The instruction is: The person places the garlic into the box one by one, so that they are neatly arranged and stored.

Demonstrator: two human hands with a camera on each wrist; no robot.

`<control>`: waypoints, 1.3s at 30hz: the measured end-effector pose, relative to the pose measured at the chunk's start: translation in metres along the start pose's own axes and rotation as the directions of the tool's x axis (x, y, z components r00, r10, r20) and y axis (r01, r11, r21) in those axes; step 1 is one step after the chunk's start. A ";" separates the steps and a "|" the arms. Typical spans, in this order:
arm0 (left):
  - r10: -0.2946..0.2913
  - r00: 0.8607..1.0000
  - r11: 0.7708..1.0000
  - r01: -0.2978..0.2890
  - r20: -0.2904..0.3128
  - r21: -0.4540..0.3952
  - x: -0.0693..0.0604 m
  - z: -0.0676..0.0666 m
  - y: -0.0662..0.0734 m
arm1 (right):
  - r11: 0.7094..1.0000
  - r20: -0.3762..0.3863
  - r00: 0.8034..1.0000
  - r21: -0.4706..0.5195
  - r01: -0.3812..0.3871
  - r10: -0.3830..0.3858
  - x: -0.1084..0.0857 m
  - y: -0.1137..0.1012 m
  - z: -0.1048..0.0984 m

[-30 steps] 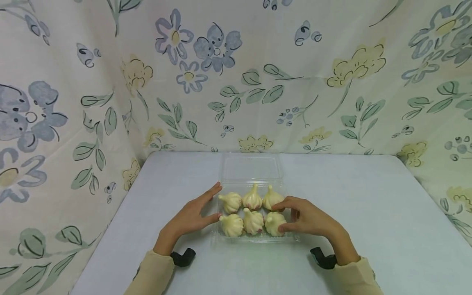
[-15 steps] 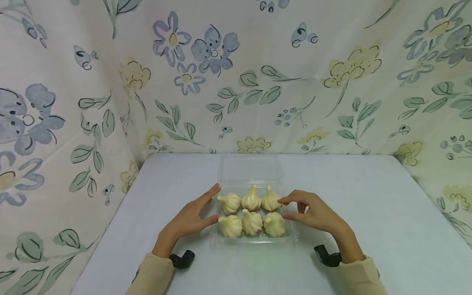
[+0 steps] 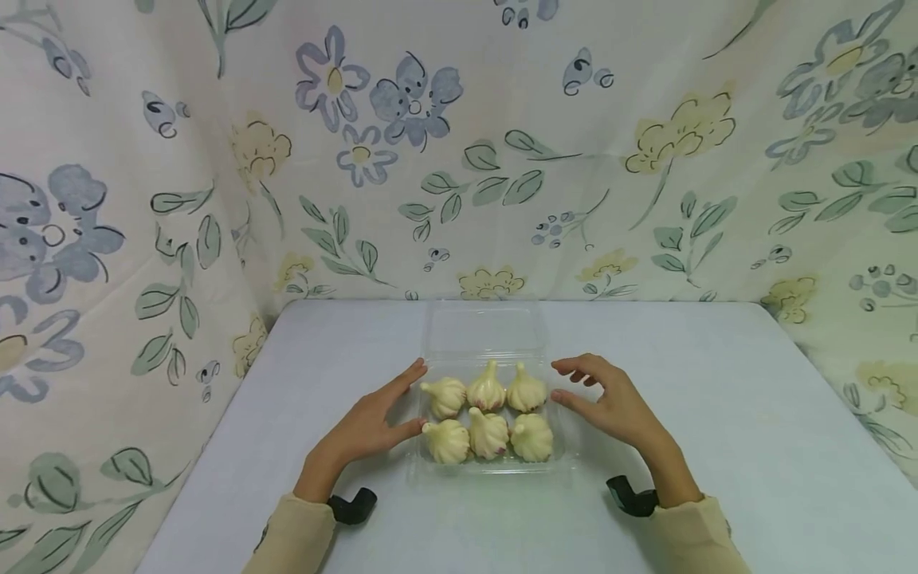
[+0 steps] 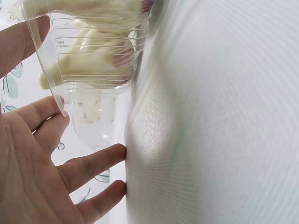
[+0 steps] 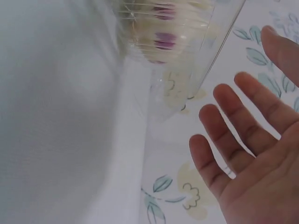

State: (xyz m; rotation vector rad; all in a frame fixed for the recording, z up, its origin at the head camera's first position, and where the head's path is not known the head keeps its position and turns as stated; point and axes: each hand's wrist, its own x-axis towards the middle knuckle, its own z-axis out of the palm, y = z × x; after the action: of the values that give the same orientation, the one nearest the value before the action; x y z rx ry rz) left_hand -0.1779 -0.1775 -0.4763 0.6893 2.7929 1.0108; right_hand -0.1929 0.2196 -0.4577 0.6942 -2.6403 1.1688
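Note:
A clear plastic clamshell box [image 3: 491,469] holds several garlic bulbs [image 3: 488,434] in two rows. Its lid [image 3: 484,328] lies folded back toward the far edge of the table. My left hand [image 3: 364,426] rests against the box's left side with spread fingers. In the left wrist view, two fingertips [image 4: 65,119] meet the rim, and the thumb [image 4: 28,39] is at the rim too. My right hand [image 3: 611,405] hovers just right of the box, holding nothing. The right wrist view shows its fingers [image 5: 224,135] loosely extended, apart from the box.
The box stands on a white table [image 3: 717,414]. A floral curtain [image 3: 459,175] hangs behind and on both sides. Black wrist straps [image 3: 353,506] sit at both wrists, below beige sleeves.
My right hand has let go of the front-right garlic bulb and moved up and right, away from the box, its fingers opening. The left hand has stayed at the box's left side.

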 end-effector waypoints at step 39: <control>0.022 1.000 1.000 -0.022 -0.010 0.003 -0.002 0.001 -0.002 | 0.944 0.102 0.938 -0.013 -0.331 0.330 0.061 0.048 0.020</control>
State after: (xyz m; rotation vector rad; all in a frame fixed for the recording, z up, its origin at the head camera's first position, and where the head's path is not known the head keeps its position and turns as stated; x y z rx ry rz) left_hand -0.1772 -0.1795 -0.4783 0.7186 2.8023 1.0173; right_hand -0.2688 0.2118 -0.4817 0.3228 -2.9245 1.2485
